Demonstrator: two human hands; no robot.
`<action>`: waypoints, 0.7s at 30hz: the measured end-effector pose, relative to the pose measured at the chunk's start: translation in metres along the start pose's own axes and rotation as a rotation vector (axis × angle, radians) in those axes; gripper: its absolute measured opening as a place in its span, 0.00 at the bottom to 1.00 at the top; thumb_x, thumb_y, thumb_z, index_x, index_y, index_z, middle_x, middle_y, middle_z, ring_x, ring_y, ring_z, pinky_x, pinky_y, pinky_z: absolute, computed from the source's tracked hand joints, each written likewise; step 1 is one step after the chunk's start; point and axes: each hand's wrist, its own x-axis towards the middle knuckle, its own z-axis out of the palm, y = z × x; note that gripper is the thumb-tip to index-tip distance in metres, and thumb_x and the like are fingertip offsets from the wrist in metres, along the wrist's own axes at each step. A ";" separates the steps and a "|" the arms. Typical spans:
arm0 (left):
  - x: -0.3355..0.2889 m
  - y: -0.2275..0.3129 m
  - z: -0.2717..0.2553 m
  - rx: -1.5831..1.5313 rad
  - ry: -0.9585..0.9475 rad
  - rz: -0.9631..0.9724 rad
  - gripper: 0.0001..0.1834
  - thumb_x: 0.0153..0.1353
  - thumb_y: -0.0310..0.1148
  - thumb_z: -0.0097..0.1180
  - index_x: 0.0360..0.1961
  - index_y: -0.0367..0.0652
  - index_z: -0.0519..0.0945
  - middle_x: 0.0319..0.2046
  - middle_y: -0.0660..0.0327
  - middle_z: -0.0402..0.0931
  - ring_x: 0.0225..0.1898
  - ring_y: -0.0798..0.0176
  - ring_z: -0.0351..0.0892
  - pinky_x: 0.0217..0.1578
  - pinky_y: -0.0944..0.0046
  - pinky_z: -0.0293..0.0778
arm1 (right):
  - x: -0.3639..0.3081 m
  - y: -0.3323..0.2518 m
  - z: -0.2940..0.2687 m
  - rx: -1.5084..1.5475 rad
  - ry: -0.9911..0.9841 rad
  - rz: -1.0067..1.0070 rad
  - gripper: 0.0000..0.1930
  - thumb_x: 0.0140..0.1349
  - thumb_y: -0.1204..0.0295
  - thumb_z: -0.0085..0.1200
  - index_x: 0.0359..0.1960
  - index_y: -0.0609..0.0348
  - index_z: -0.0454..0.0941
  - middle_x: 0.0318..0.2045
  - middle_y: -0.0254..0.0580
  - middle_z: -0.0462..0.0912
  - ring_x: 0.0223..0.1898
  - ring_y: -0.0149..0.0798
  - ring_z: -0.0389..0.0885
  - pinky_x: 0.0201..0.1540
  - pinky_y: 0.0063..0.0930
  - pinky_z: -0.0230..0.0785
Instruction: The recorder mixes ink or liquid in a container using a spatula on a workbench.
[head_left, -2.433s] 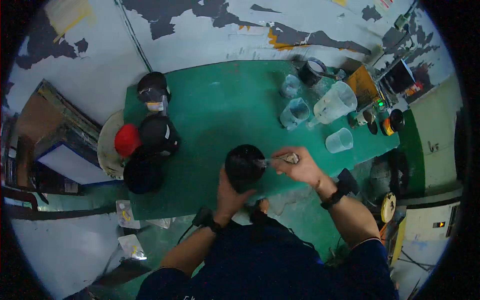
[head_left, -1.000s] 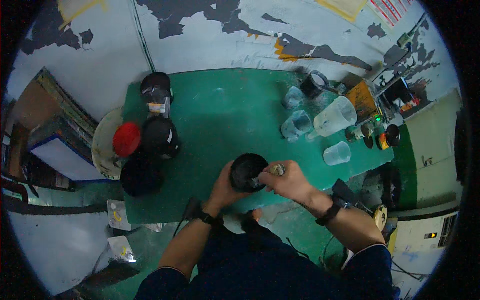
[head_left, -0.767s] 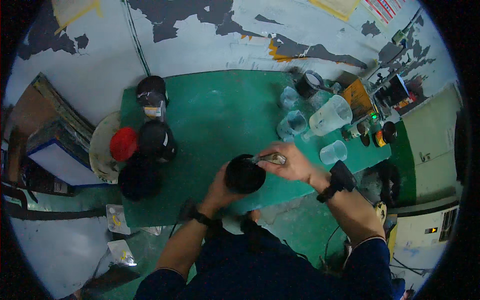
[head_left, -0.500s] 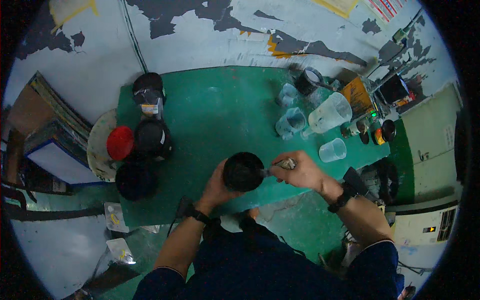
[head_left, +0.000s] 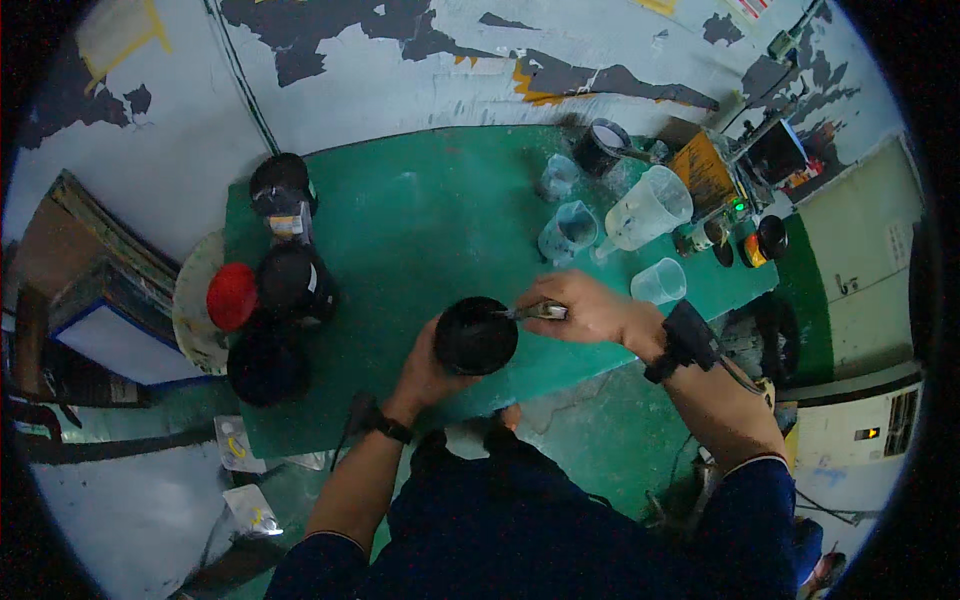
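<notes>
A round black container (head_left: 475,335) sits near the front edge of the green table (head_left: 430,220). My left hand (head_left: 425,368) grips its lower left side and steadies it. My right hand (head_left: 587,308) is closed around a thin metal tool (head_left: 528,313), whose tip reaches over the container's open top from the right. A dark band sits on each wrist.
Black jars (head_left: 295,283) and a red lid (head_left: 232,296) stand at the table's left, beside a pale round plate (head_left: 192,310). Clear plastic cups (head_left: 567,230), a large measuring beaker (head_left: 648,208) and a tape roll (head_left: 602,145) crowd the back right. Small bottles lie further right.
The view shifted a little. My right hand with the tool moved back and forth over the black container, while my left hand kept holding it.
</notes>
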 end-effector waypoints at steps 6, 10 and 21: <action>-0.003 -0.017 0.007 -0.094 0.038 -0.018 0.62 0.38 0.34 0.88 0.74 0.40 0.62 0.68 0.53 0.71 0.70 0.52 0.72 0.71 0.51 0.70 | -0.012 -0.052 0.029 0.462 0.047 0.867 0.12 0.66 0.64 0.67 0.36 0.61 0.86 0.24 0.43 0.86 0.24 0.34 0.81 0.29 0.36 0.76; 0.003 -0.021 0.004 -0.027 0.002 -0.024 0.63 0.37 0.35 0.89 0.74 0.40 0.63 0.68 0.52 0.70 0.70 0.51 0.71 0.70 0.51 0.70 | 0.004 -0.069 0.049 0.624 0.172 0.958 0.13 0.68 0.66 0.66 0.42 0.66 0.86 0.30 0.39 0.88 0.29 0.30 0.86 0.31 0.26 0.77; 0.003 -0.025 0.004 -0.024 -0.002 -0.005 0.65 0.36 0.38 0.89 0.75 0.42 0.62 0.68 0.51 0.71 0.70 0.50 0.72 0.70 0.51 0.70 | -0.015 -0.030 0.007 0.099 0.052 0.360 0.13 0.66 0.67 0.68 0.42 0.66 0.86 0.33 0.43 0.89 0.30 0.35 0.87 0.34 0.31 0.79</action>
